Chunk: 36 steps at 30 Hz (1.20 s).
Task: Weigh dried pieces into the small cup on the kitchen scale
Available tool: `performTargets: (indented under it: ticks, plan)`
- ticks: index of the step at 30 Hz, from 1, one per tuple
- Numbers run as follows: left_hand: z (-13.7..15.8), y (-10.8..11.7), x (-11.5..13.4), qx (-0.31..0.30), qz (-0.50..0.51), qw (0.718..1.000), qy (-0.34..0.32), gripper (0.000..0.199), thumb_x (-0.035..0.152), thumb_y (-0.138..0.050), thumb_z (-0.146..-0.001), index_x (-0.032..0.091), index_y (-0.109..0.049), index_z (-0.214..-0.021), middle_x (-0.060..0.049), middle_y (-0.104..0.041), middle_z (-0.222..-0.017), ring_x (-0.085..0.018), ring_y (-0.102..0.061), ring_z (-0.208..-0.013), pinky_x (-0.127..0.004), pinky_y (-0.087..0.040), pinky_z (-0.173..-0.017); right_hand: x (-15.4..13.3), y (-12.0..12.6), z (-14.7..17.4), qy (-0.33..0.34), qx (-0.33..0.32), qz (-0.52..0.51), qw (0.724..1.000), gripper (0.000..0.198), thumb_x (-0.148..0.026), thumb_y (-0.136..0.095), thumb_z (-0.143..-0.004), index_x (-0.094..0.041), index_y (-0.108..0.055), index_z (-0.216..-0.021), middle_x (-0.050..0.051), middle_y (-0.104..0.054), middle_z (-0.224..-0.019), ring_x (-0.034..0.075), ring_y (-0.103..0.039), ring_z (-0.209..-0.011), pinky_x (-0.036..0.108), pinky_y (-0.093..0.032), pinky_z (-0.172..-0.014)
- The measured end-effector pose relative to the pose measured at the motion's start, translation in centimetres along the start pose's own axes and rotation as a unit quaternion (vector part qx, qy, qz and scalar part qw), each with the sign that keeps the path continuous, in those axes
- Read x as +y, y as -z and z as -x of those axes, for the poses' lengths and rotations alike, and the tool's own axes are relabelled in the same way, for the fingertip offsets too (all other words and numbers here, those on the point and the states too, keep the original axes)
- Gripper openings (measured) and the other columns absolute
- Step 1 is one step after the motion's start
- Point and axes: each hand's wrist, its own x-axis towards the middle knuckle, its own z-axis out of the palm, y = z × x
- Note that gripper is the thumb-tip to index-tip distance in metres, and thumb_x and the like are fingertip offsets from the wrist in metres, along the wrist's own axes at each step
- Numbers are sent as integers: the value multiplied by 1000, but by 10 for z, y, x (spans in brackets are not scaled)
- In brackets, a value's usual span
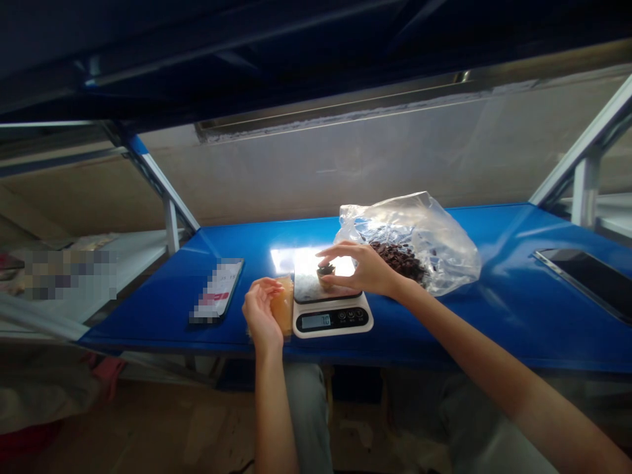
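On the flat platform of a white kitchen scale (pixel 332 322) stands a small tan cup (pixel 324 276) holding dark pieces. My right hand (pixel 363 268) is around this cup, thumb in front and forefinger stretched above it, with a gap between the fingertips. The scale's display seems to read 7.0. At the scale's left side lies a pale orange stack or packet (pixel 283 309) in clear plastic. My left hand (pixel 261 313) rests against its left edge, fingers loosely bent and nothing visible gripped. Behind my right hand, a clear plastic bag (pixel 444 253) holds many dark brown dried pieces (pixel 399 260).
A lit phone (pixel 217 289) lies left on the blue table (pixel 162 296). Another dark-screened phone (pixel 590 276) lies far right. Metal posts flank the table, and a dark blue shelf (pixel 276 59) hangs low overhead. A grey wall stands behind.
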Motion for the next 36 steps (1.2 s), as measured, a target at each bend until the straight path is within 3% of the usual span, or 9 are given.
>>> performTargets:
  ticks: [14, 26, 29, 31, 34, 36]
  plan:
    - [-1, -1, 1, 2, -9, 1000, -7, 23, 36, -46, -69, 17, -59, -65, -1, -59, -64, -14, -57, -61, -24, -42, -61, 3, 1, -2, -19, -19, -24, 999, 34, -25, -72, -76, -24, -67, -110, 0, -77, -91, 20, -65, -89, 35, -45, -87]
    - [-1, 0, 0, 4, -5, 1000, -2, 24, 36, -46, -70, 16, -59, -67, -1, -60, -65, -13, -58, -61, -24, -42, -62, 5, 2, -2, -52, 2, -118, 992, 50, -30, -76, -68, -20, -63, -116, 6, -74, -98, 21, -69, -94, 36, -54, -81]
    - [-2, 1, 1, 4, -1, 1000, 2, 24, 36, -47, -69, 16, -59, -67, -1, -61, -64, -14, -57, -60, -24, -42, -62, 6, 15, -4, -84, 62, -170, 980, 37, -36, -76, -68, -18, -69, -99, 7, -73, -96, 22, -70, -91, 29, -56, -66]
    - [-2, 1, 1, 1, 1, 1000, 4, 24, 37, -47, -69, 17, -59, -67, -1, -61, -64, -14, -57, -60, -25, -42, -61, 10, 28, -5, -139, 144, -176, 964, 27, -44, -70, -74, -18, -70, -81, 6, -73, -81, 19, -71, -74, 25, -52, -51]
    - [-2, 2, 1, -3, 1, 1000, 6, 23, 36, -46, -69, 16, -59, -67, -1, -61, -63, -13, -57, -59, -25, -42, -61, 19, 45, -4, -238, 280, -110, 924, 44, -52, -51, -87, -16, -67, -67, 5, -68, -61, 15, -65, -49, 24, -45, -42]
    - [-2, 1, 1, -3, 2, 1000, 7, 23, 36, -46, -69, 16, -59, -67, -1, -60, -63, -13, -57, -59, -24, -42, -61, 25, 52, -3, -295, 295, -2, 909, 50, -48, -37, -94, -15, -68, -72, 8, -71, -66, 15, -67, -52, 26, -50, -50]
